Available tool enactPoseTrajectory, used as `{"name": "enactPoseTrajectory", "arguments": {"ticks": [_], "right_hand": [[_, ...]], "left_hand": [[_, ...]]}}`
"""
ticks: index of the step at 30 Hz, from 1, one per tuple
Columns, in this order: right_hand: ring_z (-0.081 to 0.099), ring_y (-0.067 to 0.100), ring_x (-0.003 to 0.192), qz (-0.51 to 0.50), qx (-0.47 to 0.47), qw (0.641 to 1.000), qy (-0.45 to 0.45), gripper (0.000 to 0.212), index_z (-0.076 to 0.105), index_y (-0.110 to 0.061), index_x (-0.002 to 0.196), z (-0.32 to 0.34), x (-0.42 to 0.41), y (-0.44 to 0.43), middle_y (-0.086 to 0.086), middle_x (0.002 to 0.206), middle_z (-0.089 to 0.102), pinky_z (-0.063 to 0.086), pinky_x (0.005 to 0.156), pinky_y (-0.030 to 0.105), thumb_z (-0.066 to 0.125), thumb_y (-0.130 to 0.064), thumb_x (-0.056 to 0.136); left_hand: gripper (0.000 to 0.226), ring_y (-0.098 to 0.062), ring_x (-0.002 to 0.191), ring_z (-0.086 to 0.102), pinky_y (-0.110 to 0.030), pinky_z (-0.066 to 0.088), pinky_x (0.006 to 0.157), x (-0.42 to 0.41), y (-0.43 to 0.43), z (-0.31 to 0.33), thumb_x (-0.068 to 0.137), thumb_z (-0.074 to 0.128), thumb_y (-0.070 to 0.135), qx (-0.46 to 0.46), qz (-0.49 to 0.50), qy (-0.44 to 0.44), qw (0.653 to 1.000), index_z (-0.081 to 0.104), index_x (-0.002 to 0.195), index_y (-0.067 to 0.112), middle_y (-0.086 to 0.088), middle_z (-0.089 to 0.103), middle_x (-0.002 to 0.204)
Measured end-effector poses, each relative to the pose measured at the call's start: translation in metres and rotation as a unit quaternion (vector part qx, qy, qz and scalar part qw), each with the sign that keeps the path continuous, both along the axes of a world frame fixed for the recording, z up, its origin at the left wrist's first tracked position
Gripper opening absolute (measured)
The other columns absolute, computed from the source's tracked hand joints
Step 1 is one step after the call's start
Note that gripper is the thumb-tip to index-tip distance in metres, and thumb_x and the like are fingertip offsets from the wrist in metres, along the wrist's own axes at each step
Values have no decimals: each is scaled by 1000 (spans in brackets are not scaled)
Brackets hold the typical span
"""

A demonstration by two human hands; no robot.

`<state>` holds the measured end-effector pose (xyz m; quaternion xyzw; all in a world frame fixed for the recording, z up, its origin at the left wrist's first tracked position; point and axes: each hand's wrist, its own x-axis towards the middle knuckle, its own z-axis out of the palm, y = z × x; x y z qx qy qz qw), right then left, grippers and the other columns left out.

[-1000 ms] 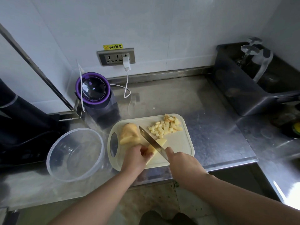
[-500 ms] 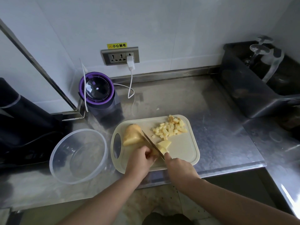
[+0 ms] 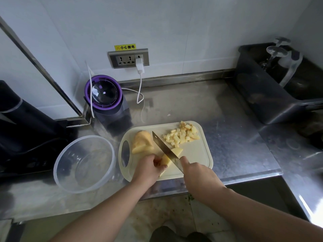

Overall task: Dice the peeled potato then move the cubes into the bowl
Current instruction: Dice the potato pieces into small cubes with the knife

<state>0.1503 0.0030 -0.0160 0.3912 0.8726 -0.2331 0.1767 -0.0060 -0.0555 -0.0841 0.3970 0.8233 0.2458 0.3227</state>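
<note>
A pale cutting board [image 3: 201, 154] lies by the table's [image 3: 236, 145] front edge. On it, the left hand [image 3: 148, 170] has its fingers [image 3: 161, 166] curled down on the near end of a potato slab [image 3: 176, 151], pinning it to the board. The right hand [image 3: 197, 179] grips the knife [image 3: 163, 148] with its fingers wrapped round the hidden handle and the forefinger laid along the blade. The blade crosses the slab just beside the left fingertips. A larger potato chunk [image 3: 141, 142] sits toward the board's left end, and diced cubes [image 3: 181, 137] are heaped at its far right corner. The clear bowl [image 3: 70, 180] stands left of the board, near the front edge.
</note>
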Motion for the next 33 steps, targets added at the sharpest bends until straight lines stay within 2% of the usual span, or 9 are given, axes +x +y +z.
{"name": "enactPoseTrajectory", "arguments": {"ticks": [4, 12, 16, 20, 25, 27, 29, 31, 33], "right_hand": [[48, 9, 61, 1, -1, 1000, 3, 60, 22, -19, 144, 3, 1, -6, -6, 74, 40, 42, 56, 19, 53, -3, 95], [52, 10, 64, -1, -6, 1000, 3, 60, 21, -19, 147, 0, -2, -9, -6, 75, 41, 46, 61, 20, 52, -5, 98], [62, 14, 79, -7, -16, 1000, -3, 56, 24, -18, 144, -14, -10, -9, 0, 88, 54, 55, 71, 26, 51, -4, 97], [60, 13, 76, -15, -18, 999, -24, 49, 28, -18, 140, -27, -17, -6, 0, 87, 51, 51, 66, 25, 51, -6, 98], [52, 8, 62, -38, -21, 999, -9, 55, 27, -20, 140, -24, -11, 1, -5, 77, 46, 39, 47, 17, 57, -7, 95], [57, 10, 64, -39, -17, 999, 6, 62, 24, -22, 143, -19, -10, 1, -6, 80, 49, 41, 49, 16, 60, -9, 94], [54, 9, 61, -38, -5, 999, 12, 65, 22, -23, 143, -14, -8, 3, -8, 75, 45, 37, 46, 15, 61, -10, 93], [50, 7, 57, -44, 10, 999, 20, 64, 22, -23, 144, -8, -7, 7, -10, 72, 41, 33, 44, 14, 59, -9, 94], [48, 7, 56, -47, 19, 998, 27, 59, 24, -22, 142, -2, -6, 11, -9, 72, 42, 33, 45, 14, 57, -8, 95]], "left_hand": [[31, -14, 99, 63, -23, 48, 84, 2, 0, 0, 86, 70, 32, 1, 9, -1, 1000, 67, 112, 15, 3, 70, 108], [29, -14, 98, 64, -22, 47, 83, 4, -1, 1, 86, 70, 30, 12, 7, 6, 1000, 68, 111, 14, 3, 70, 106], [28, -13, 97, 65, -25, 51, 86, 5, -2, 1, 85, 72, 30, 26, 11, -8, 1000, 69, 108, 16, 5, 71, 104], [29, -8, 93, 63, -19, 48, 80, 3, -1, -1, 85, 72, 29, 29, 16, -4, 999, 67, 111, 17, 5, 70, 105], [36, -10, 100, 62, -22, 49, 88, -3, 0, 5, 85, 70, 36, -10, -10, -5, 1000, 65, 117, 19, 6, 68, 112], [31, -9, 99, 61, -24, 49, 86, -12, 0, 15, 87, 68, 37, 7, -18, 77, 997, 65, 113, 22, 8, 66, 113], [31, -13, 106, 56, -27, 48, 84, -27, 1, 29, 88, 66, 36, 30, -33, 226, 973, 58, 117, 27, 9, 57, 121], [50, -22, 122, 47, -31, 44, 93, -45, 8, 34, 87, 67, 37, 6, -62, 315, 947, 46, 132, 29, 3, 44, 136], [68, -28, 133, 37, -36, 40, 104, -57, 18, 31, 88, 67, 34, -60, -120, 327, 935, 30, 145, 32, -2, 29, 149]]}}
